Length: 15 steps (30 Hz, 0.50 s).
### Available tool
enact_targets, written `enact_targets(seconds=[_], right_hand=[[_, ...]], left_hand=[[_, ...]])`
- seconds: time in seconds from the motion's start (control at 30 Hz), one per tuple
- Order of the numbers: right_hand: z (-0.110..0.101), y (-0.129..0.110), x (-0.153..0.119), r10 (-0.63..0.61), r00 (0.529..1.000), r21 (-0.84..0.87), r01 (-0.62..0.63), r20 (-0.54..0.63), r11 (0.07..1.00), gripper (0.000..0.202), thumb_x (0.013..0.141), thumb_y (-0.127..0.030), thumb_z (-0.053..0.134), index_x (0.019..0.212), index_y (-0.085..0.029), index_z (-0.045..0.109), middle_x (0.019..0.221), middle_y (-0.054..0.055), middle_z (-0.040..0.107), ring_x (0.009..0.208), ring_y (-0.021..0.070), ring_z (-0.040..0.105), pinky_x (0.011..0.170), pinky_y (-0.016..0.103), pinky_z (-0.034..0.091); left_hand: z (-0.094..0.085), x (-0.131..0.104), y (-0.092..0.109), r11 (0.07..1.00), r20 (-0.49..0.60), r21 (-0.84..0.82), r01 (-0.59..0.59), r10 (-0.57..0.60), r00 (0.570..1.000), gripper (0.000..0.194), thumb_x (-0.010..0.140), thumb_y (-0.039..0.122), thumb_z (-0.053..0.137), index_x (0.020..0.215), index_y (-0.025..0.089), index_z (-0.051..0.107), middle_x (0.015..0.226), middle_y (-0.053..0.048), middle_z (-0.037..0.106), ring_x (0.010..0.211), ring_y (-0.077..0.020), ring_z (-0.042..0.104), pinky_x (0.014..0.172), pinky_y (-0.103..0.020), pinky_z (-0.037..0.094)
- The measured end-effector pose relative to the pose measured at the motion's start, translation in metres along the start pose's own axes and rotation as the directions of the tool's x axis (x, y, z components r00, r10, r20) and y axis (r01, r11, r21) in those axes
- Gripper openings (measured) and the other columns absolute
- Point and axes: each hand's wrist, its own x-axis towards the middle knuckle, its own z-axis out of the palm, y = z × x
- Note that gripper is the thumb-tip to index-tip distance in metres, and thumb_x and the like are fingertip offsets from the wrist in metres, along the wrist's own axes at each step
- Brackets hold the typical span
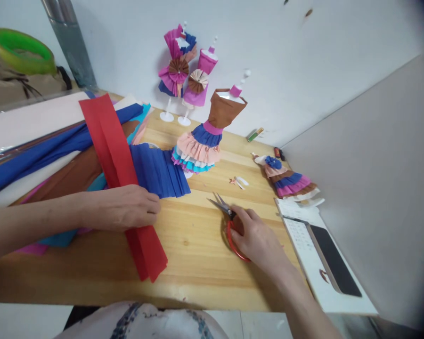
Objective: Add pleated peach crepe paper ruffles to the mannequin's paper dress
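My left hand (136,207) lies over a long folded strip of red crepe paper (109,141), its fingers curled in on the strip; the fingertips are partly hidden. My right hand (259,240) grips scissors (232,230) with red handles above the table, their blades slightly apart and pointing away to the left. Just beyond the left hand is a piece of pleated blue crepe paper (160,172). Behind that piece stands a small dress form (228,110) with a brown bodice and a ruffled skirt in several colours.
Several folded papers (67,176) are heaped on the left. Two more dressed forms (178,66) stand by the wall. On the right are a small layered paper dress (289,176) and a white board with a dark panel (335,259). Small scraps (240,182) lie on the wooden table (194,263).
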Motion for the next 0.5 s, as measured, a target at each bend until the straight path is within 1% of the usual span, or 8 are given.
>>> enact_targets(seconds=[0.1, 0.17, 0.23, 0.3, 0.33, 0.4, 0.43, 0.5], right_hand=[[-0.007, -0.003, 0.003, -0.028, 0.999, -0.095, 0.031, 0.03, 0.995, 0.052, 0.084, -0.023, 0.057, 0.134, -0.011, 0.053, 0.111, 0.017, 0.065, 0.096, 0.0301, 0.065, 0.079, 0.04, 0.05], [-0.014, -0.009, 0.003, -0.006, 0.999, -0.19, 0.015, 0.05, 0.982, 0.046, 0.085, -0.021, 0.055, 0.13, -0.01, 0.057, 0.1, 0.018, 0.069, 0.09, 0.0328, 0.066, 0.077, 0.044, 0.05], [-0.02, -0.019, 0.0, -0.018, 0.999, -0.215, 0.025, 0.035, 0.976, 0.041, 0.086, -0.02, 0.052, 0.124, -0.011, 0.062, 0.094, 0.018, 0.07, 0.086, 0.0337, 0.067, 0.076, 0.048, 0.05], [-0.023, -0.032, -0.004, -0.153, 0.987, -0.085, 0.156, 0.041, 0.984, 0.044, 0.086, -0.022, 0.056, 0.128, -0.012, 0.06, 0.106, 0.019, 0.07, 0.095, 0.0344, 0.067, 0.082, 0.051, 0.051], [-0.024, -0.04, -0.006, -0.267, 0.962, 0.033, 0.266, 0.062, 0.964, 0.052, 0.085, -0.025, 0.06, 0.135, -0.014, 0.055, 0.118, 0.019, 0.067, 0.105, 0.0348, 0.064, 0.087, 0.052, 0.05], [-0.021, -0.059, -0.008, -0.491, 0.863, 0.28, 0.446, 0.115, 0.85, 0.079, 0.081, -0.038, 0.07, 0.149, -0.015, 0.038, 0.143, 0.02, 0.052, 0.127, 0.0346, 0.052, 0.099, 0.052, 0.047], [-0.018, -0.068, -0.008, -0.541, 0.832, 0.359, 0.471, 0.123, 0.806, 0.09, 0.078, -0.044, 0.073, 0.152, -0.014, 0.031, 0.147, 0.021, 0.047, 0.133, 0.0343, 0.048, 0.103, 0.051, 0.046], [-0.01, -0.086, -0.006, -0.55, 0.833, 0.416, 0.479, 0.065, 0.773, 0.097, 0.077, -0.042, 0.075, 0.154, -0.011, 0.025, 0.147, 0.023, 0.046, 0.134, 0.0337, 0.046, 0.104, 0.051, 0.045]], left_hand=[[0.002, 0.002, 0.005, 0.998, 0.028, 0.062, 0.008, -0.01, 1.0, 0.029, 0.09, 0.002, 0.043, 0.069, 0.019, 0.052, 0.072, -0.003, 0.06, 0.07, -0.0174, 0.052, 0.062, -0.031, 0.042], [0.004, 0.003, 0.008, 0.986, -0.034, 0.165, 0.007, -0.001, 0.999, 0.028, 0.093, 0.006, 0.045, 0.068, 0.018, 0.053, 0.071, -0.003, 0.059, 0.069, -0.0175, 0.051, 0.061, -0.032, 0.042], [0.006, 0.003, 0.012, 0.969, -0.136, 0.245, 0.014, 0.021, 0.99, 0.03, 0.094, 0.009, 0.045, 0.067, 0.018, 0.054, 0.067, -0.003, 0.057, 0.065, -0.0174, 0.05, 0.06, -0.032, 0.042], [0.007, 0.001, 0.015, 0.955, -0.237, 0.297, 0.028, 0.046, 0.97, 0.03, 0.094, 0.01, 0.045, 0.068, 0.018, 0.057, 0.065, -0.004, 0.057, 0.063, -0.0169, 0.05, 0.062, -0.031, 0.045], [0.007, 0.0, 0.016, 0.947, -0.28, 0.32, 0.037, 0.057, 0.958, 0.029, 0.094, 0.01, 0.045, 0.07, 0.018, 0.059, 0.066, -0.004, 0.058, 0.063, -0.0166, 0.052, 0.065, -0.031, 0.047], [0.008, -0.003, 0.019, 0.926, -0.343, 0.371, 0.064, 0.073, 0.936, 0.025, 0.094, 0.009, 0.046, 0.077, 0.017, 0.063, 0.071, -0.006, 0.063, 0.067, -0.0164, 0.056, 0.07, -0.03, 0.051], [0.009, -0.005, 0.021, 0.915, -0.364, 0.396, 0.075, 0.082, 0.928, 0.025, 0.094, 0.009, 0.045, 0.079, 0.017, 0.064, 0.075, -0.007, 0.066, 0.069, -0.0164, 0.059, 0.073, -0.031, 0.052], [0.011, -0.009, 0.024, 0.896, -0.389, 0.434, 0.096, 0.09, 0.917, 0.026, 0.093, 0.009, 0.043, 0.083, 0.015, 0.066, 0.081, -0.008, 0.069, 0.072, -0.0168, 0.062, 0.077, -0.031, 0.054]])
